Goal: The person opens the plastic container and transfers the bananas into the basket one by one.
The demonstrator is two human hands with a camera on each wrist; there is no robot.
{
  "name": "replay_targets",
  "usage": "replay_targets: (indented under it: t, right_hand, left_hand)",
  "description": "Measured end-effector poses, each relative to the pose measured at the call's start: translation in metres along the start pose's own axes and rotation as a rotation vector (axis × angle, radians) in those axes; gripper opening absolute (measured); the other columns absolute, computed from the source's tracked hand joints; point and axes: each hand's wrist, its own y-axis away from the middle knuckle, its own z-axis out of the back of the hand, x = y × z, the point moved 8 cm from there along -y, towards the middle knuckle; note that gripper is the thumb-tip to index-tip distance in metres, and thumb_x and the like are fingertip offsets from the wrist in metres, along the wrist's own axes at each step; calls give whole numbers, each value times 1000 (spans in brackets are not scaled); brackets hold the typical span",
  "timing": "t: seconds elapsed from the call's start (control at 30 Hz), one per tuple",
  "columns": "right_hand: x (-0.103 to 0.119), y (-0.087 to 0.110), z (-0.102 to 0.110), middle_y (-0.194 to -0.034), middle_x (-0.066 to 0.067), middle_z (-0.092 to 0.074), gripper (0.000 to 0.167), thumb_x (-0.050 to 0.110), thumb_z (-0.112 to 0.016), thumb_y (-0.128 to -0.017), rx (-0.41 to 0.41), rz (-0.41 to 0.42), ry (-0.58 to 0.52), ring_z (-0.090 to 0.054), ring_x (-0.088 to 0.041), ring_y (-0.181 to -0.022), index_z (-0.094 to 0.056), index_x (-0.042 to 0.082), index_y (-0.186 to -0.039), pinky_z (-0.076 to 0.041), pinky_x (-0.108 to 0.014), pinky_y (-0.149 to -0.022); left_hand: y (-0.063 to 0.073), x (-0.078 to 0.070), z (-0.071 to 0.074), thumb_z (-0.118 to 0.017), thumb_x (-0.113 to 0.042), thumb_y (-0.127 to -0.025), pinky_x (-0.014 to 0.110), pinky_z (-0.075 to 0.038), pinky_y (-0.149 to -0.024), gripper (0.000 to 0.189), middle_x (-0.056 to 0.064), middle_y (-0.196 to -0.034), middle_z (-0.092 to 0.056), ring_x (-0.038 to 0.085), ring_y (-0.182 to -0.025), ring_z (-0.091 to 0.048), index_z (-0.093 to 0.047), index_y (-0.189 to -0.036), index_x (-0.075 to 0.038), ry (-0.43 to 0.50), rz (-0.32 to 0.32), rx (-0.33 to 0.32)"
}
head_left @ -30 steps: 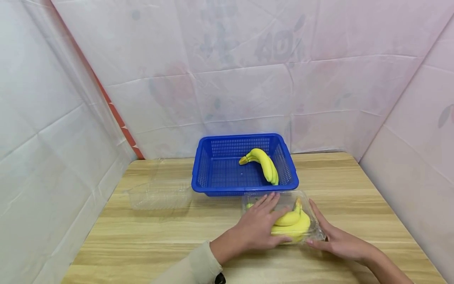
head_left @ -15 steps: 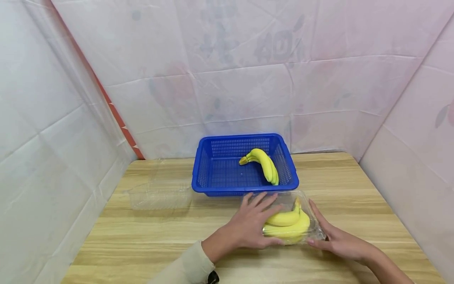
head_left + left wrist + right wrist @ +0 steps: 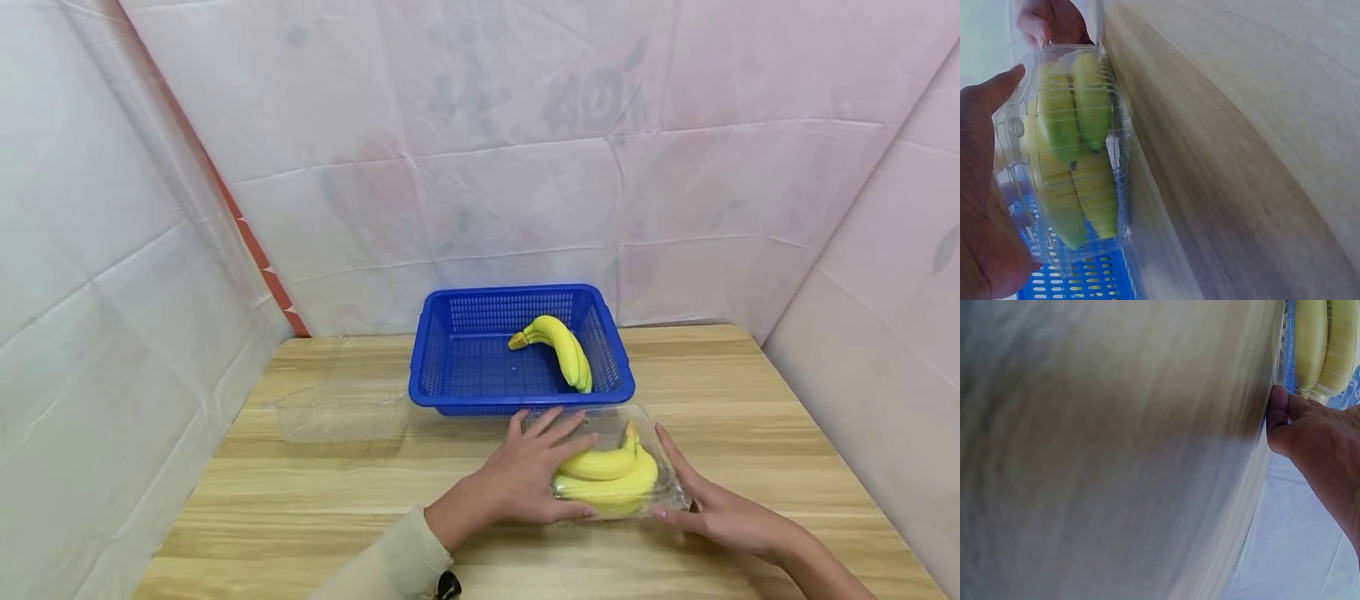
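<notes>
A clear plastic clamshell box (image 3: 600, 425) with a bunch of yellow bananas (image 3: 611, 483) inside lies on the table before the person, its lid down over the fruit. The left hand (image 3: 521, 479) spreads over the box's left end, fingers at the far edge and thumb at the near side. Through the clear wall, several banana tips (image 3: 1088, 222) show in the left wrist view. At the box's right end the right hand (image 3: 716, 508) holds the corner, thumb in front and a straight finger along the side. Its fingertips (image 3: 1279, 400) are at the table surface.
Right behind the box stands a blue basket (image 3: 480, 400) with another bunch of bananas (image 3: 558, 346) at its right side. A second clear plastic box (image 3: 341, 417) stands at the left with its lid up. White sheets (image 3: 510, 200) enclose the wooden table (image 3: 300, 517).
The left hand has slid slightly left along the lid, showing more of the bananas, and its fingers have spread. The right hand keeps its place at the box's right corner.
</notes>
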Motion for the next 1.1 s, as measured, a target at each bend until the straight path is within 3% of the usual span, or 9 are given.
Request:
replay_targets:
  t: [0.4, 1.1]
  right_hand:
    - [-1, 2, -2, -176, -22, 28, 111, 33, -66, -106, -28, 8, 23, 13, -57, -158, 27, 32, -167, -1, -79, -115]
    - [-3, -3, -4, -172, -16, 39, 108, 32, -61, -109, 49, -22, -86, 27, -57, -157, 32, 34, -164, 12, -83, -113]
  left_hand:
    - [-1, 1, -1, -54, -85, -92, 69, -30, -127, 89, -8, -180, -24, 24, -168, -22, -33, -167, -42, 28, -5, 1]
    - [-5, 6, -3, -59, -79, -93, 80, -26, -122, 85, -7, -180, -25, 17, -168, -21, -38, -165, -39, 150, 3, 9]
